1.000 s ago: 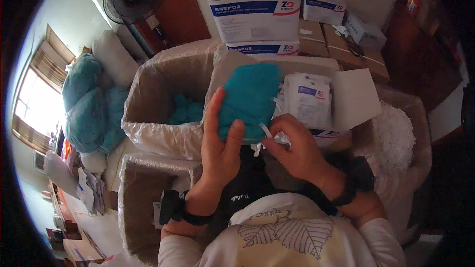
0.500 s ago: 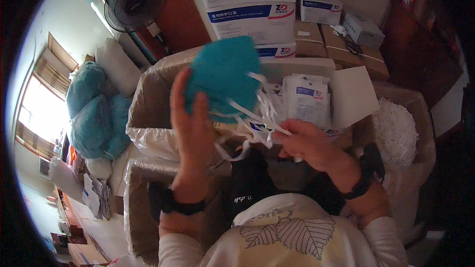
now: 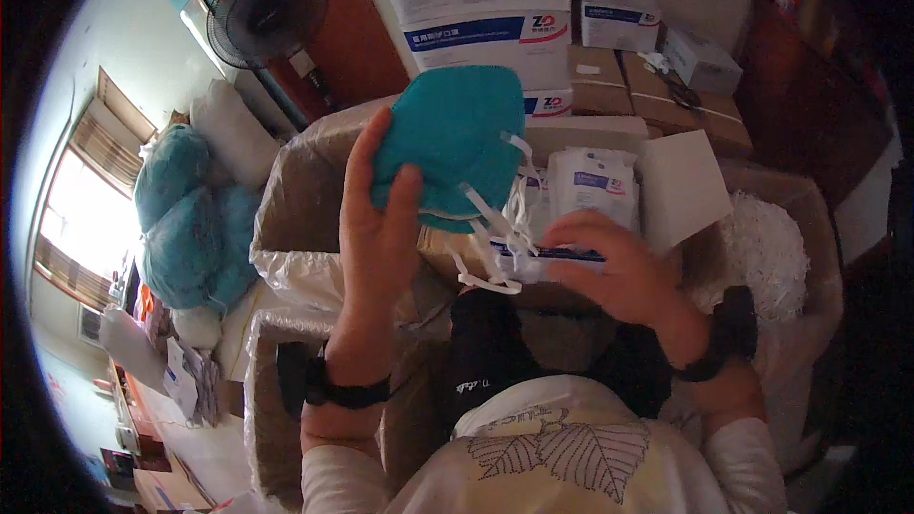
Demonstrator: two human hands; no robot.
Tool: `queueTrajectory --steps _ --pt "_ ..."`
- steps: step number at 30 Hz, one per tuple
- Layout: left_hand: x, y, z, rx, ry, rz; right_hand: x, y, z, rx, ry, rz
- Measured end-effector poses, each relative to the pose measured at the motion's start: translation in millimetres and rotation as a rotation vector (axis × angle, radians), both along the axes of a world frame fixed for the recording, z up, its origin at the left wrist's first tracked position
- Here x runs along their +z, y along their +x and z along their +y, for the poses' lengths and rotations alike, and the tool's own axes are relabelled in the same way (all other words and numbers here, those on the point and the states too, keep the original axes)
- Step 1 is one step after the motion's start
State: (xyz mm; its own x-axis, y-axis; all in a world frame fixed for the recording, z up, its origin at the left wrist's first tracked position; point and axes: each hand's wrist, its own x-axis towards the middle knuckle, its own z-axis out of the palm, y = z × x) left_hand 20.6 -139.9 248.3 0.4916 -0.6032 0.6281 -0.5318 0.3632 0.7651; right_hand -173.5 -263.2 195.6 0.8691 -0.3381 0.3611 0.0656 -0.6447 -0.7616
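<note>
Teal face masks (image 3: 452, 138), several nested together, are held up in front of me. My left hand (image 3: 376, 238) is closed on their left edge, with the thumb on the near side. From their right side white ear straps (image 3: 509, 233) dangle in a loose bunch. Beside the straps is my right hand (image 3: 624, 271), its fingers apart and nothing visible between them. Behind it, an opened white carton (image 3: 681, 181) contains white sealed packets (image 3: 592, 188) with blue labels.
A plastic-lined box (image 3: 300, 200) stands left of the carton. At the right, another box holds a heap of white straps (image 3: 766, 257). Bags of teal masks (image 3: 181, 228) are piled at the left. Stacked white cartons (image 3: 486, 48) and a fan (image 3: 267, 11) stand at the back.
My right hand has let go of the straps and opened, drawing slightly to the right. My left hand has brought the masks a little to the right.
</note>
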Motion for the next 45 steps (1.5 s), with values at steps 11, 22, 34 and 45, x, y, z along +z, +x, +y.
queueTrajectory --steps 11,22,34,45 --pt "15.0 31.0 0.6 0.258 -0.04 -0.148 -31.7 17.3 27.6 0.317 0.699 0.288" --pt "-3.3 24.4 6.8 -0.029 0.027 0.073 -45.6 -3.6 13.6 0.231 0.408 0.347" --pt "36.0 -18.0 36.9 -0.334 0.155 -0.364 52.2 2.3 1.3 0.212 0.61 -0.23" --pt "26.4 -11.3 2.2 -0.25 0.148 -0.069 67.6 9.9 -2.3 0.168 0.691 -0.198"
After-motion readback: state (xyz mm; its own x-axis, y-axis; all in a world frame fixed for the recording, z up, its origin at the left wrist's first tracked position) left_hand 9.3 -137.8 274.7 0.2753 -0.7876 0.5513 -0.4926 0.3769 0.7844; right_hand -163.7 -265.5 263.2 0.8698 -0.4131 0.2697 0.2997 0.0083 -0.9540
